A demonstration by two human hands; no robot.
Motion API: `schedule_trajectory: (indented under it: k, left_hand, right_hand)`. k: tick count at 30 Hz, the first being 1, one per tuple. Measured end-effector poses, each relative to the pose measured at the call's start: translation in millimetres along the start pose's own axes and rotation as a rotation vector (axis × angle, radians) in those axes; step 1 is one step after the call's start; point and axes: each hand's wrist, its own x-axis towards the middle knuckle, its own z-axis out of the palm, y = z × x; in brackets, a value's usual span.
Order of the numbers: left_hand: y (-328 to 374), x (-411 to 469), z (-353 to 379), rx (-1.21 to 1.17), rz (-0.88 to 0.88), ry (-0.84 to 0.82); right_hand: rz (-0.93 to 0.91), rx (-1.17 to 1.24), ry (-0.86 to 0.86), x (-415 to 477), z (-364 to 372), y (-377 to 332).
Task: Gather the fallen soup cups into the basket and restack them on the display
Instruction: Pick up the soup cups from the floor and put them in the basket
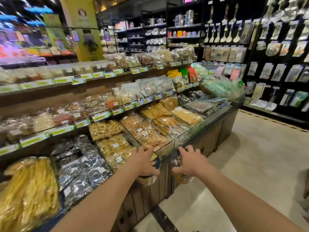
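Two bare arms reach forward in a shop aisle, and each hand carries one cup. The left hand (143, 162) lies on top of the left soup cup (155, 162); its fingers (142, 149) are curled over the far edge of the dark printed lid, and the thumb presses the near edge, so the cup is gripped from above. The right hand (190, 162) holds the right soup cup (176, 160) in the same manner, with the fingers (182, 150) spread and bent around the lid. Below both hands a part of the yellow-brown body of each cup shows. The two cups are side by side with a narrow gap between them, and they hang in front of the wooden slatted front of the display (160, 191), just under its glass front edge. It seems that they do not touch the wood, but the picture is blurred there and I cannot tell it for sure. On the display, clear bags of dried food (107, 129) lie in sloping rows, with dark shiny bags (78, 166) on the left of them and green price labels (100, 116) along the shelf edges. To the right is the pale tiled floor (250, 156), and behind it a black wall rack with hanging kitchen tools (275, 39).
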Motion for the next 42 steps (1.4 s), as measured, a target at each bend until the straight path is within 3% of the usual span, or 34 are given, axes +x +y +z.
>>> schedule_trajectory:
  k: [10,19,31,42]
  left_hand:
    - [-152.8,-157.9,53.3,-0.189,-0.400,0.021]
    - [-279.5,-380.3,98.0,-0.308,-0.702,0.129]
    - [-360.7,-636.9,176.0,-0.404,-1.161,0.191]
    - [-397.5,-734.2,253.7,-0.562,-1.439,0.235]
  right_hand:
    - [-0.379,-0.124,-0.065,-37.0,30.7,-183.1]
    - [-0.735,-0.194,-0.057,-162.4,75.8,-383.0]
    - [-1.169,-0.359,-0.130,-337.3,142.0,-588.4]
    - [-1.494,-0.383,-0.239,-409.3,230.4,-706.0]
